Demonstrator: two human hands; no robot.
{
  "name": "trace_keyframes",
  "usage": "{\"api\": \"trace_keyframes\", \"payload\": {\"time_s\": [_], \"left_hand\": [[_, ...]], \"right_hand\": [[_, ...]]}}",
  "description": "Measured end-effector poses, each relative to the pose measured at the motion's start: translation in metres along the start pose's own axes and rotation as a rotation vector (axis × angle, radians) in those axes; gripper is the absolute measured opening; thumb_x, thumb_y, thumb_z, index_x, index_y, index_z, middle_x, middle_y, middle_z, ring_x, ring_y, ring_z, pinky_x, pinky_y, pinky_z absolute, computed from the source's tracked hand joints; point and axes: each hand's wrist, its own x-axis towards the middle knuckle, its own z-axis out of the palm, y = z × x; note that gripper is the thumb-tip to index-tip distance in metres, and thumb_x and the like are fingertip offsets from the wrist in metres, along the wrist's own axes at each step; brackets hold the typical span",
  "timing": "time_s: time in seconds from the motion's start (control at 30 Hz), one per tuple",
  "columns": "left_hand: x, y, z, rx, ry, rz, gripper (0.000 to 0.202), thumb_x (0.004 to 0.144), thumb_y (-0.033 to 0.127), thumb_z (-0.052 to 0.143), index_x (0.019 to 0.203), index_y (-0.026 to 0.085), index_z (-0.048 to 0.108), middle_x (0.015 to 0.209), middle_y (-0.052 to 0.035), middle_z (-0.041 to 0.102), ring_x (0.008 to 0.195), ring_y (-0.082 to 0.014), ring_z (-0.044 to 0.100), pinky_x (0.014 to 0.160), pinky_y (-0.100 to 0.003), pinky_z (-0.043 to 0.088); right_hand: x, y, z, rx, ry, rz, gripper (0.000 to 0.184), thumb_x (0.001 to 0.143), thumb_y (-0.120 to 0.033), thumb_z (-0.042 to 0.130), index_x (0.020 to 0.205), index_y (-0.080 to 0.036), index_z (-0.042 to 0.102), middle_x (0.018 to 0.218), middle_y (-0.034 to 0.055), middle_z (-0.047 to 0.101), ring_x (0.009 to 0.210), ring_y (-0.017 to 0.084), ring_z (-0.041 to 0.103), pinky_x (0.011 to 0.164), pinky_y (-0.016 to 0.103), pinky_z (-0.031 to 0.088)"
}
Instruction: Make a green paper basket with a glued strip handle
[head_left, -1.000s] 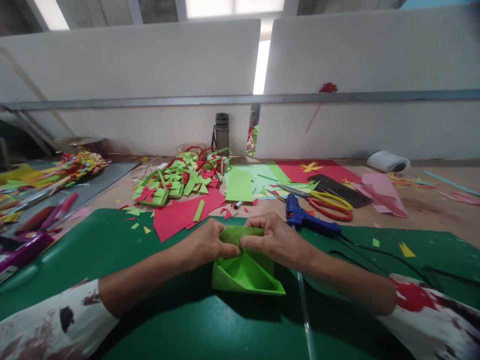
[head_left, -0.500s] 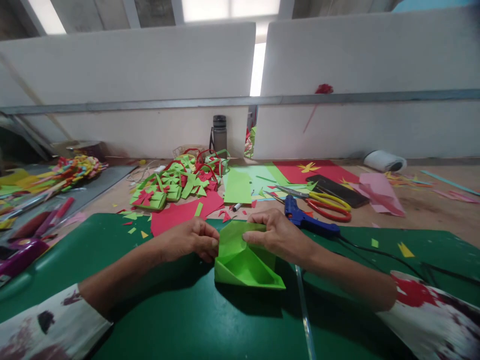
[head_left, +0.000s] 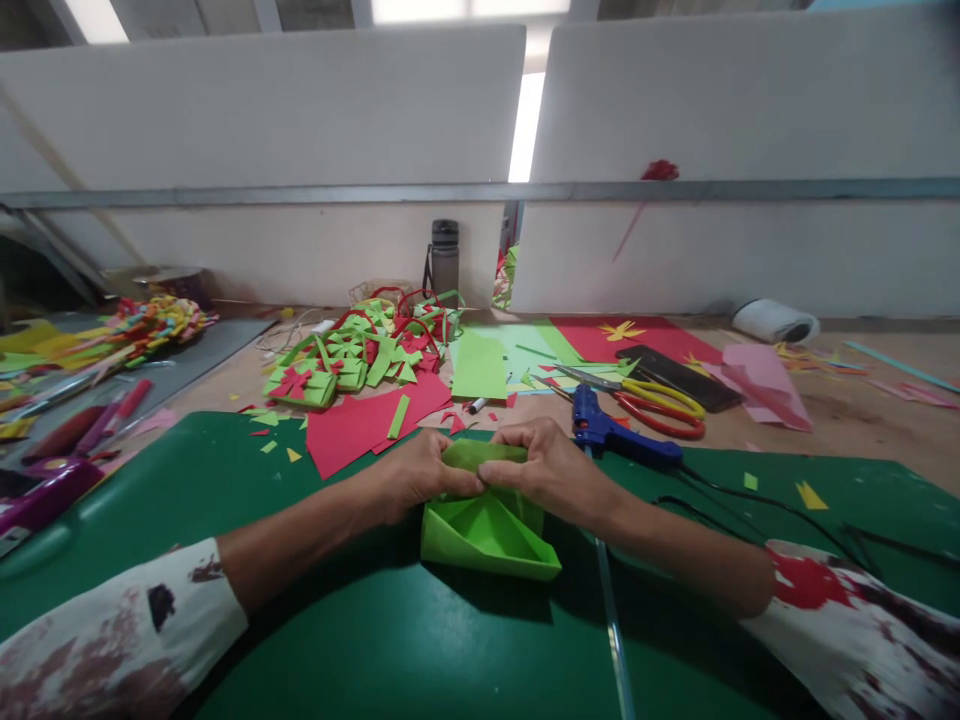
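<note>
A folded green paper piece, shaped like an open pouch, rests on the green mat in front of me. My left hand pinches its upper flap from the left, thumb on the near side. From the right, my right hand grips the same flap, and the two thumbs meet near its middle. The flap bends between them, and the fingers behind it are partly hidden. Just right of my right hand lies a blue glue gun, with a clear glue stick running down the mat.
Scissors with yellow and red handles and a black phone lie behind the glue gun. Red paper and a heap of green and red paper bags are at back left. A bottle stands by the wall.
My left hand has moved from the paper's left edge up to its upper flap, beside my right hand. The flap now bends under both thumbs. The view has shifted slightly.
</note>
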Motion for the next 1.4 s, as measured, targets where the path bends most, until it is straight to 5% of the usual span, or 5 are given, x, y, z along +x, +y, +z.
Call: {"api": "trace_keyframes", "payload": {"time_s": [0.4,0.67,1.23,1.4], "left_hand": [[-0.003,-0.002,0.004,-0.053,0.029,0.000,0.010,0.054,0.010,0.069,0.062,0.012,0.064,0.057,-0.0023,0.066,0.049,-0.0142,0.060,0.050,-0.025,0.047],[-0.004,-0.004,-0.005,-0.176,0.041,0.029,0.023,0.056,0.011,0.074,0.078,0.010,0.067,0.064,-0.0063,0.069,0.058,-0.0192,0.066,0.059,-0.030,0.053],[-0.002,-0.007,-0.007,-0.166,0.038,0.009,0.025,0.055,0.013,0.077,0.077,0.008,0.067,0.067,-0.0086,0.070,0.055,-0.0178,0.065,0.055,-0.027,0.053],[-0.010,0.001,-0.007,-0.251,0.094,0.073,0.029,0.057,0.013,0.076,0.085,0.010,0.067,0.071,-0.0077,0.071,0.060,-0.0187,0.067,0.060,-0.028,0.054]], "right_hand": [[0.000,-0.001,0.003,0.027,0.024,-0.003,0.009,0.066,-0.021,0.060,0.061,-0.015,0.057,0.051,-0.0049,0.049,0.045,0.006,0.042,0.041,0.018,0.031],[0.001,0.007,-0.003,0.242,-0.159,0.087,0.025,0.062,-0.016,0.062,0.086,-0.014,0.062,0.068,-0.0028,0.061,0.059,0.010,0.056,0.056,0.021,0.044],[0.005,0.011,0.003,0.181,-0.118,0.064,0.025,0.063,-0.017,0.066,0.086,-0.014,0.059,0.078,0.0014,0.064,0.064,0.014,0.059,0.058,0.024,0.047],[-0.003,0.010,-0.005,0.242,0.024,-0.112,0.028,0.077,-0.031,0.060,0.101,-0.017,0.055,0.094,0.0049,0.064,0.085,0.018,0.060,0.073,0.029,0.049]]}}
